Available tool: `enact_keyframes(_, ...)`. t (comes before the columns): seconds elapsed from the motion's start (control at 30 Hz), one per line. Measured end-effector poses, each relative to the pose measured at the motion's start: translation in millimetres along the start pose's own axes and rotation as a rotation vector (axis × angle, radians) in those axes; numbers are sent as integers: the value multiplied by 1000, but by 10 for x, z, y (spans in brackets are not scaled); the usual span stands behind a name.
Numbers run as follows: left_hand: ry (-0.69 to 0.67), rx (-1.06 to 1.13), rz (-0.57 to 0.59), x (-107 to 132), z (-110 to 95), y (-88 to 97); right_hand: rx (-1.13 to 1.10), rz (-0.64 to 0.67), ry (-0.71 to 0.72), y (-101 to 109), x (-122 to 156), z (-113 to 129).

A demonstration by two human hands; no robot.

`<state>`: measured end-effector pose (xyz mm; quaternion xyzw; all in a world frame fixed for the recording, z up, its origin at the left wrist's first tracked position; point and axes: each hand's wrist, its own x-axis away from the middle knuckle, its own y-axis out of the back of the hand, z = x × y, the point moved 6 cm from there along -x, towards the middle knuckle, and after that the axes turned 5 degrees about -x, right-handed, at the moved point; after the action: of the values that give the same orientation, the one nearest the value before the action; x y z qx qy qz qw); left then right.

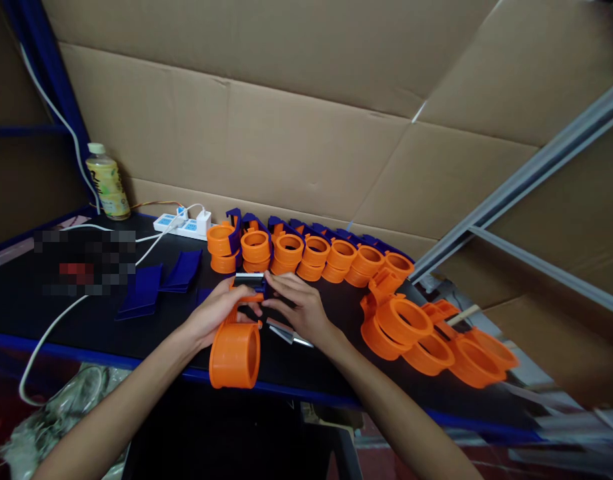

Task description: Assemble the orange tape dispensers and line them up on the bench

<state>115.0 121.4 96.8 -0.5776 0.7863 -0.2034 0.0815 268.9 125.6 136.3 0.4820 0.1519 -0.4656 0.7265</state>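
My left hand [213,310] is closed around an orange tape dispenser [235,357], its wide ring hanging toward me past the table's front edge. At the dispenser's far end are a serrated metal blade [249,275] and a dark blue part. The fingers of my right hand [299,303] press together against the right side of that end; whether they pinch a separate small piece is hidden. Below my right hand, shiny metal pieces [286,331] lie on the black tabletop. Flat blue plastic plates [142,291] lie left of my left hand.
Several orange and blue dispensers [316,250] stand in a row along the back. More orange dispenser bodies [403,320] are piled at the right. A white power strip [189,225] with cables and a yellow-labelled bottle [107,183] stand at the back left, before a cardboard wall [266,133].
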Motion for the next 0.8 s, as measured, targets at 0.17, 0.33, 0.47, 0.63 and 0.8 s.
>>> enact_keyframes(0.17,-16,-36,2,3,-2,-14,36,1,35,6,17,11)
enact_keyframes(0.33,-80,142,245,48,-132,-85,16,-125,65,99,12,30)
enact_keyframes(0.47,-94,246,426,97,-198,-166,58,-83,26,221,-51,23)
enact_keyframes(0.63,-165,202,302,64,-187,-86,3,-27,-25,300,-69,91)
enact_keyframes(0.8,-310,190,33,55,-315,129,-139,48,-16,180,-80,242)
